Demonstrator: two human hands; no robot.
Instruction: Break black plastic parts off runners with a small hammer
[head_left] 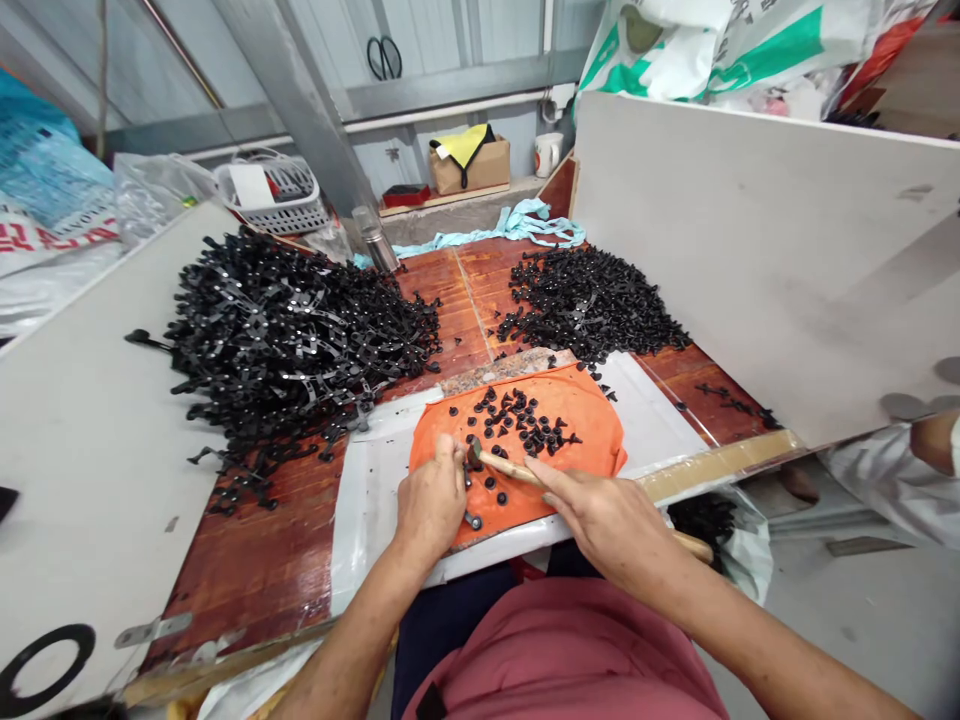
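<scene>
My right hand [600, 510] is wrapped round the wooden handle of a small hammer [510, 466]. The hammer's dark head is right beside the fingertips of my left hand [433, 497]. My left fingers are pinched on a small black strip-like part [467, 478], mostly hidden by the hand. Both hands are over an orange cloth [592, 415] spread on the bench. Loose black studs [536, 430] with round heads lie scattered on the cloth, several of them close to the hammer head.
Black strip parts [277, 330] form a large heap at the left, and black studs [592, 300] another at the right. Grey boards [750, 260] flank the brown bench [255, 580]. Behind are a glass jar [375, 240], a light basket [277, 205], a cardboard box [480, 168] and a mug [548, 155].
</scene>
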